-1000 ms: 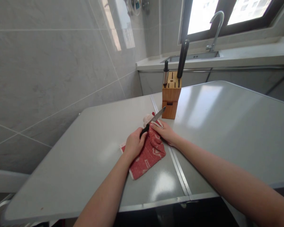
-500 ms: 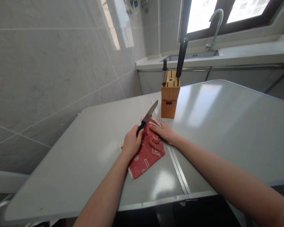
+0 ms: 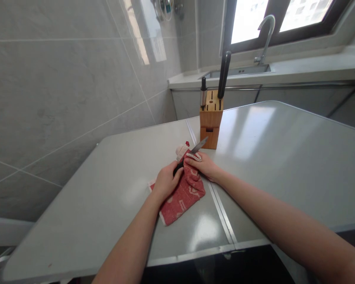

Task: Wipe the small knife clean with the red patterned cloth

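My left hand (image 3: 166,180) is closed around the black handle of a kitchen knife (image 3: 198,145). The blade points forward and to the right, its lower part against a red towel (image 3: 182,200) with pale patterns and white edging. My right hand (image 3: 205,165) grips a folded part of that towel beside the blade, thumb on top; its other fingers are partly hidden. The rest of the cloth hangs loosely down onto the table under my left hand. Just beyond the knife tip stands a wooden knife block (image 3: 210,120).
The block holds a black-handled knife (image 3: 224,75) and a sharpening-steel-like tool with a black top (image 3: 203,92). The grey table (image 3: 121,169) has a metal seam (image 3: 221,213). Behind it are a counter with a sink (image 3: 239,71) and a faucet (image 3: 268,37); a tiled wall (image 3: 62,79) borders the left.
My left hand has moved slightly right and the knife has tilted rightward, its blade lower and further into the towel. My right hand stays on the cloth.
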Demonstrator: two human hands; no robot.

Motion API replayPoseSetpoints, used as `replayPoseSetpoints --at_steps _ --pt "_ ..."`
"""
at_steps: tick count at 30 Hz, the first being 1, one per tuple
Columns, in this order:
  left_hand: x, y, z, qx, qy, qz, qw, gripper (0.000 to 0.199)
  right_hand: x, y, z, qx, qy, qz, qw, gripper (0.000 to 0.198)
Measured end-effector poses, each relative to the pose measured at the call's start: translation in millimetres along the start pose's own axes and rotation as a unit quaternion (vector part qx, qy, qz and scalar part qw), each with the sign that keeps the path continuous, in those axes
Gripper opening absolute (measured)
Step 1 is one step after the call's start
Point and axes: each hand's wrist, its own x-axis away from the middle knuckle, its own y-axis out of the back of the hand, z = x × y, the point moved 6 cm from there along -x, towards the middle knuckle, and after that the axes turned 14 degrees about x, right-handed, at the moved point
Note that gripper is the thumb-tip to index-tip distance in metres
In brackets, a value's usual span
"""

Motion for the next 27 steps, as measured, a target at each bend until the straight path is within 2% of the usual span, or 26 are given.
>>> replayPoseSetpoints --at_steps 8,14,22,27 --pt "-1 -1 -6 0.061 -0.023 0.031 0.997 0.022 3 -5 3 -0.015 -0.004 0.059 0.998 0.031" --pt "1 -2 -10 0.078 -0.007 0.043 0.996 0.023 3 -6 4 -0.022 0.007 0.059 0.998 0.029" --pt "1 -3 -5 0.074 -0.012 0.013 0.997 0.023 3 -6 -4 -0.047 -0.036 0.039 0.997 0.027" --pt "1 -2 -3 0.062 -0.017 -0.008 0.998 0.023 4 -8 -5 -0.071 -0.061 0.055 0.994 0.023"
